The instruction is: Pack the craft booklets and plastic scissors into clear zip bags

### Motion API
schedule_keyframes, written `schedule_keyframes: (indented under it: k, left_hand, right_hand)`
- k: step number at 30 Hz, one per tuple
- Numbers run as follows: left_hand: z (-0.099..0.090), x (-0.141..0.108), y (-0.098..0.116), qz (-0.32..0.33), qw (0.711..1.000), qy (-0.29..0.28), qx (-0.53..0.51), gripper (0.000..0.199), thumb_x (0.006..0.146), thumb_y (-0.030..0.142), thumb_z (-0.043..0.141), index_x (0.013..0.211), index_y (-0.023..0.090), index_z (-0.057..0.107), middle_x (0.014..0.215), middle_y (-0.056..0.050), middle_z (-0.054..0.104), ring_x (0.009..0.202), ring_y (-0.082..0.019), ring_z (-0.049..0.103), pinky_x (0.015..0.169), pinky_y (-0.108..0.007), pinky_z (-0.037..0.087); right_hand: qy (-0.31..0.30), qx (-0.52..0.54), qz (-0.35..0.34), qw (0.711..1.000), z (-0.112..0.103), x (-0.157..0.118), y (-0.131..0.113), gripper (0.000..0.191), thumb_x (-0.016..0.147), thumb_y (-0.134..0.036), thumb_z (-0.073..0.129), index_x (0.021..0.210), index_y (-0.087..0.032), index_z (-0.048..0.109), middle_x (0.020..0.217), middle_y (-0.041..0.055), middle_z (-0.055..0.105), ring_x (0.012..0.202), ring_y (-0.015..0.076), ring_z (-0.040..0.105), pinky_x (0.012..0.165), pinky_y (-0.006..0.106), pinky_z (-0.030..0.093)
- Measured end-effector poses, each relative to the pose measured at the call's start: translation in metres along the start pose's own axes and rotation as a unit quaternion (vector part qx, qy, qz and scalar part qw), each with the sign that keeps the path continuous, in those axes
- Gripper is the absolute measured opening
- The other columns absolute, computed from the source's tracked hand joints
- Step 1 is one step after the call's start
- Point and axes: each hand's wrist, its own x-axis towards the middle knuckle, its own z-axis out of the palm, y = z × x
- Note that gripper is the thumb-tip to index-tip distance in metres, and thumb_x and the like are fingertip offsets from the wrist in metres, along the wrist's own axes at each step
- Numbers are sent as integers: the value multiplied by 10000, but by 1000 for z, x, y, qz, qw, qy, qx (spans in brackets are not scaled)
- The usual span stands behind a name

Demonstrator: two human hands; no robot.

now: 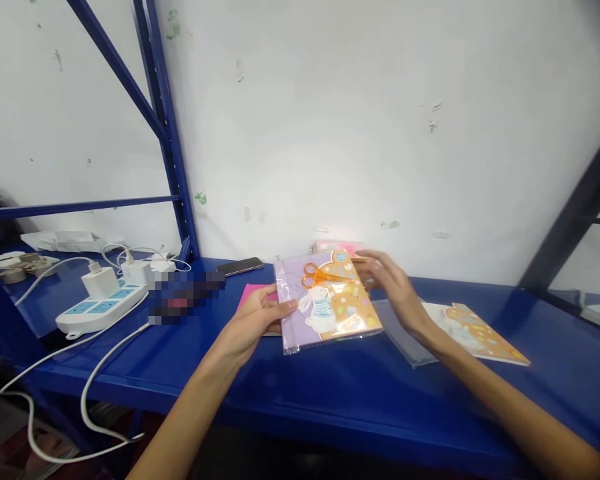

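Two hands grasp a plastic-wrapped craft book: left hand at its 9 o'clock edge, right hand at 3 o'clock.

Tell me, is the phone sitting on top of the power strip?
No, the phone lies flat on the blue metal shelf, apart from the white power strip.

Picture book looks lilac and orange, bunny-patterned; shelf deep blue.
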Motion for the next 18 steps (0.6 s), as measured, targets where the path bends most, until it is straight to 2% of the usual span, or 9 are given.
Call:
schedule_keyframes:
  k: [2, 3, 4, 7, 9, 11, 13, 15, 18]
  left_hand:
    - [-1, 0, 0, 3, 1000, -1, 13, 652, 769, 350, 815, 1329, 107, 587, 1124, -148, 763, 889, -224, 736, 750, -314, 587]
    - [0, 1, -2, 2, 1000, -3, 23, 646, 768, 349, 812, 1322, 102, 590, 1125, -150, 761, 899, -226, 733, 740, -303, 580]
    - [0, 3, -3, 0, 999, -4, 35, 638, 770, 348, 805, 1315, 94, 592, 1119, -155, 759, 902, -230, 731, 728, -295, 573]
    - [5, 9, -12, 0, 996, 13, 90, 667, 809, 367, 751, 1376, 91, 532, 1099, -168, 756, 887, -250, 733, 687, -304, 557]
    - [8, 13, -19, 31, 984, 73, 159, 727, 849, 409, 699, 1464, 124, 436, 1137, -169, 741, 915, -268, 729, 701, -329, 551]
    - [11, 15, -24, 69, 955, 150, 247, 748, 887, 473, 640, 1516, 171, 370, 1156, -147, 733, 955, -278, 719, 735, -347, 536]
    - [14, 14, -26, 97, 918, 201, 327, 714, 909, 536, 587, 1509, 203, 389, 1097, -109, 748, 954, -281, 712, 759, -353, 508]
    - [16, 12, -24, 110, 891, 225, 379, 635, 922, 561, 552, 1452, 224, 461, 982, -70, 763, 901, -280, 712, 737, -345, 476]
    - [18, 7, -18, 119, 860, 247, 431, 495, 959, 495, 502, 1375, 229, 541, 850, -44, 762, 811, -275, 708, 682, -323, 421]
  right_hand:
    - [-159, 146, 122, 969, 6, -3, -2, 628, 1036, -606, 206, 1363, -219, 578, 1210, 143, 742, 1026, 306, 732, 805, 452, 597]
    - [-207, 200, 167, 943, 10, -5, -2, 609, 1023, -623, 275, 1345, -217, 596, 1214, 143, 741, 1037, 310, 731, 831, 458, 597]
    - [-223, 243, 203, 922, 14, -7, -2, 555, 995, -619, 408, 1316, -217, 615, 1219, 142, 740, 1056, 314, 727, 866, 458, 592]
    - [-166, 308, 259, 900, 24, -13, -3, 435, 860, -483, 732, 1190, -207, 670, 1197, 135, 749, 1050, 312, 728, 906, 438, 581]
    - [-120, 308, 256, 909, 26, -15, -6, 405, 839, -468, 761, 1135, -201, 692, 1164, 135, 759, 1010, 312, 736, 884, 435, 583]
    - [-93, 286, 232, 925, 25, -16, -10, 400, 838, -483, 760, 1123, -207, 703, 1130, 126, 768, 966, 307, 741, 843, 430, 586]
    - [-97, 258, 206, 939, 23, -17, -14, 400, 836, -498, 761, 1116, -218, 705, 1086, 112, 776, 912, 300, 745, 784, 417, 586]
    - [-113, 240, 182, 947, 23, -20, -17, 385, 837, -504, 758, 1098, -227, 703, 1056, 99, 779, 881, 292, 742, 739, 399, 581]
    - [-127, 242, 163, 948, 27, -24, -17, 368, 845, -500, 749, 1100, -243, 688, 1069, 86, 774, 909, 288, 737, 736, 383, 578]
